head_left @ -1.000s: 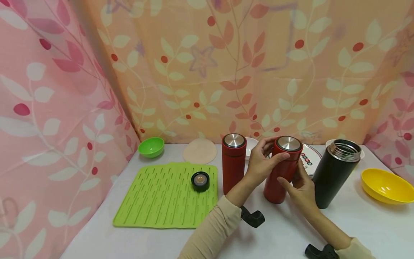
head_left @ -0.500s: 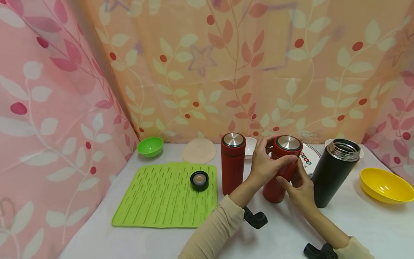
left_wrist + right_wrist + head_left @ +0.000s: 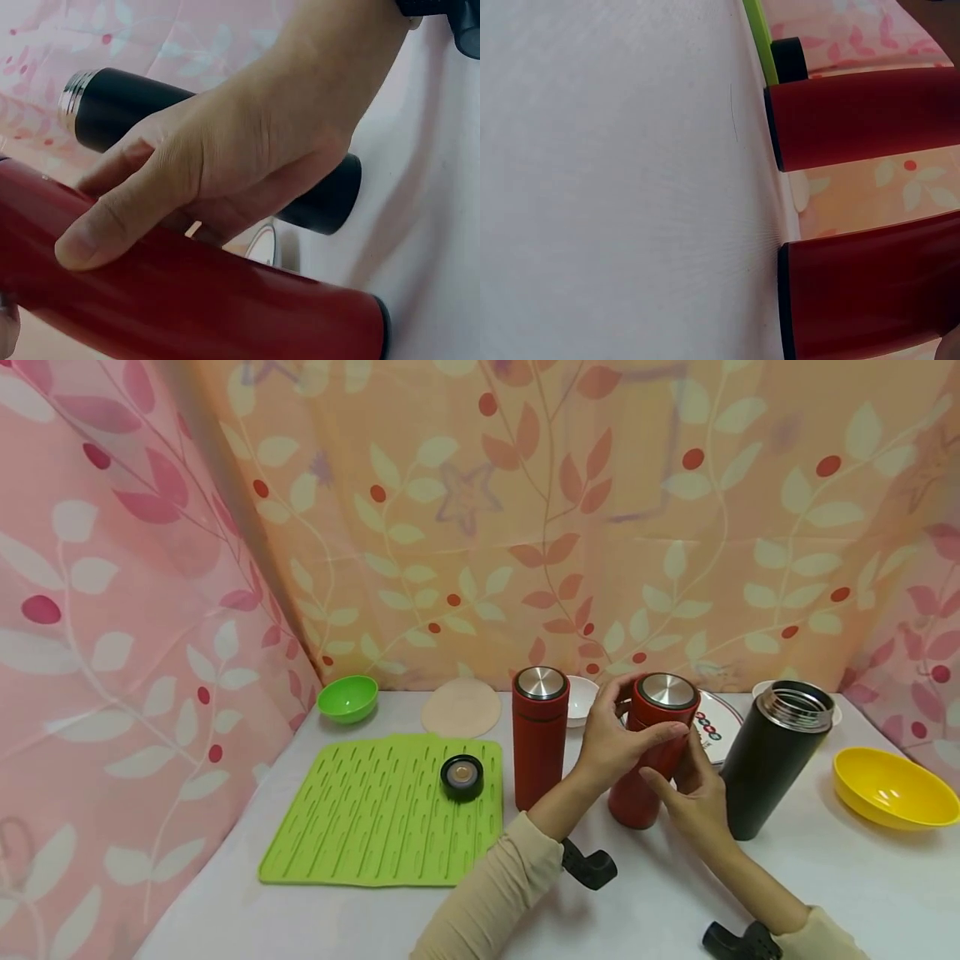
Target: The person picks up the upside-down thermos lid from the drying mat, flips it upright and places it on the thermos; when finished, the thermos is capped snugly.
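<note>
- While the left hand [image 3: 611, 739] wraps its grip round the upper part of a tall red cylindrical flask with a brushed steel cap [image 3: 633, 802], its thumb lies across the front.
- Lower on the same flask, the right hand [image 3: 697, 797] has its grip curled round the far side, thumb pressed to the red wall, as the left wrist view also shows.
- That flask stands on the white-covered tabletop [image 3: 637, 918], its dark base down, between a second red steel-capped flask [image 3: 538, 760] and a black cylindrical flask with an uncapped steel screw neck [image 3: 772, 768].
- The black flask is just beside the right hand; whether they touch cannot be told.
- Behind the gripped flask sits a round white plate with coloured print [image 3: 716, 727], partly hidden.
- Left of the second red flask, a round black stopper [image 3: 462, 778] rests on a lime-green ribbed mat [image 3: 367, 835].
- Farther out are a small green bowl [image 3: 347, 702] at the left and a yellow bowl [image 3: 896, 789] at the right.
</note>
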A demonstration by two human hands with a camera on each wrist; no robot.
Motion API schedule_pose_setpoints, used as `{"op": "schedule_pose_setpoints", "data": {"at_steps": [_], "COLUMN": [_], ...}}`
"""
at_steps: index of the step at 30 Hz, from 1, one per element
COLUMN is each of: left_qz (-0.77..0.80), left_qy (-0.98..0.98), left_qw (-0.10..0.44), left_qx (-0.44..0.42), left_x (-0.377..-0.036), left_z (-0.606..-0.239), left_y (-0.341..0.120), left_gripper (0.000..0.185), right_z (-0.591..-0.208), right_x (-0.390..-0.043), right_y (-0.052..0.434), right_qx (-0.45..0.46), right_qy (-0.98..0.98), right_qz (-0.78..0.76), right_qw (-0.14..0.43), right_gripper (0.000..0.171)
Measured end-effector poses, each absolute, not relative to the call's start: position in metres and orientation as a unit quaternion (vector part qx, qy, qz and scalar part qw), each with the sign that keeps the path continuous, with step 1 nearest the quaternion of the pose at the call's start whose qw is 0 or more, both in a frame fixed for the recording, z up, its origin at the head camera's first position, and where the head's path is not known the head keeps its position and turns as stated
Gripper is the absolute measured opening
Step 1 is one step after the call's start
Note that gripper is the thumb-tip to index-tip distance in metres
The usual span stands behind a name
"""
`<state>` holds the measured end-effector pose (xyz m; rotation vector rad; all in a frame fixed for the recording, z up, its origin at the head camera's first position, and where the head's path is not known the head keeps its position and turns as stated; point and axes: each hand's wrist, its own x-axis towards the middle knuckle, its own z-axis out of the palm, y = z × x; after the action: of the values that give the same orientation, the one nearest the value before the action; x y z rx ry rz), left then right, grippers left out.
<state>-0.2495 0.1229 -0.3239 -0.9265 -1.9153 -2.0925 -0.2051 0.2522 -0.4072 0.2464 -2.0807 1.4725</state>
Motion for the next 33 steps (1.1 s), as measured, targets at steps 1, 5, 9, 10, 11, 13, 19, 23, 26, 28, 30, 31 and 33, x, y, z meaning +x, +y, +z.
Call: {"op": "schedule_pose_setpoints", "data": {"at_steps": [1,5,9,10,11,13,19,23,26,28,30,31,33], "left_qz": [-0.695,-0.694,-0.7,-0.7,-0.699,-0.697,-0.703,-0.717,-0.716,-0.706,-0.694,-0.689,-0.686], "left_qy": [-0.644,-0.643,-0.635,-0.635,-0.635,-0.634,-0.612,-0.609,-0.624,-0.639,-0.65,-0.653,-0.65], "left_qw": [0.086,0.101,0.092,0.087,0.082,0.068,0.044,0.046,0.061,0.077,0.091,0.096,0.099], "left_qx": [-0.307,-0.307,-0.312,-0.315,-0.319,-0.328,-0.359,-0.335,-0.308,-0.297,-0.296,-0.298,-0.312], "left_x": [-0.249,-0.248,-0.25,-0.251,-0.252,-0.255,-0.255,-0.251,-0.249,-0.249,-0.249,-0.25,-0.251], "left_z": [-0.324,-0.322,-0.322,-0.322,-0.322,-0.323,-0.323,-0.323,-0.323,-0.323,-0.324,-0.324,-0.324], "left_y": [0.124,0.125,0.122,0.12,0.119,0.116,0.112,0.115,0.12,0.123,0.125,0.125,0.124], "left_gripper": [0.062,0.061,0.061,0.061,0.061,0.059,0.052,0.052,0.058,0.061,0.062,0.061,0.06], "right_z": [-0.407,-0.407,-0.408,-0.408,-0.408,-0.407,-0.406,-0.406,-0.406,-0.405,-0.405,-0.405,-0.404], "right_x": [-0.205,-0.206,-0.207,-0.207,-0.207,-0.206,-0.206,-0.205,-0.204,-0.204,-0.204,-0.204,-0.205], "right_y": [0.252,0.252,0.252,0.251,0.251,0.25,0.252,0.252,0.251,0.251,0.251,0.251,0.251], "right_qx": [0.092,0.097,0.104,0.105,0.106,0.107,0.097,0.09,0.084,0.082,0.083,0.086,0.094], "right_qy": [-0.779,-0.78,-0.778,-0.777,-0.777,-0.773,-0.769,-0.778,-0.781,-0.782,-0.781,-0.782,-0.781], "right_qz": [0.549,0.547,0.549,0.551,0.551,0.557,0.564,0.554,0.553,0.551,0.551,0.548,0.546], "right_qw": [0.288,0.289,0.287,0.286,0.286,0.285,0.286,0.283,0.279,0.28,0.281,0.283,0.286], "right_gripper": [0.091,0.091,0.092,0.093,0.093,0.092,0.093,0.093,0.091,0.09,0.089,0.09,0.091]}}
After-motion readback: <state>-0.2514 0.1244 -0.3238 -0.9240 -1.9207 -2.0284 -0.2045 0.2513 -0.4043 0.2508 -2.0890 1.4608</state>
